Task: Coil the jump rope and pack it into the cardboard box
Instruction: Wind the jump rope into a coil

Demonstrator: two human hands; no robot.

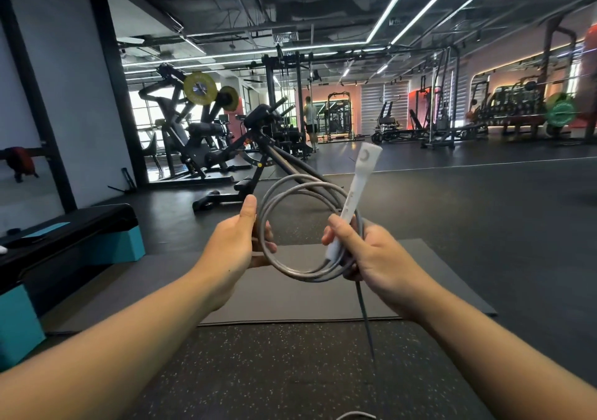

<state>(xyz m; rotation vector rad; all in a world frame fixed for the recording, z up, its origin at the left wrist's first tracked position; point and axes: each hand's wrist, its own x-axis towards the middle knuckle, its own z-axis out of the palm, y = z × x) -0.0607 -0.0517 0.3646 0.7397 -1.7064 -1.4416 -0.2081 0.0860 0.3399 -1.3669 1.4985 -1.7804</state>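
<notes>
A black and teal step platform (69,235) sits at the far left. The left hand (232,245) pinches the left side of the grey jump rope (290,225) coil, held above a dark floor mat (290,293). The right hand (371,255) grips the white handle (353,193) and the coil's right side; a loose strand hangs down.

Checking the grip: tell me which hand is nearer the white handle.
Right. The right hand grips the white handle at its lower end; the left hand holds the coil's far side, apart from it.
</notes>
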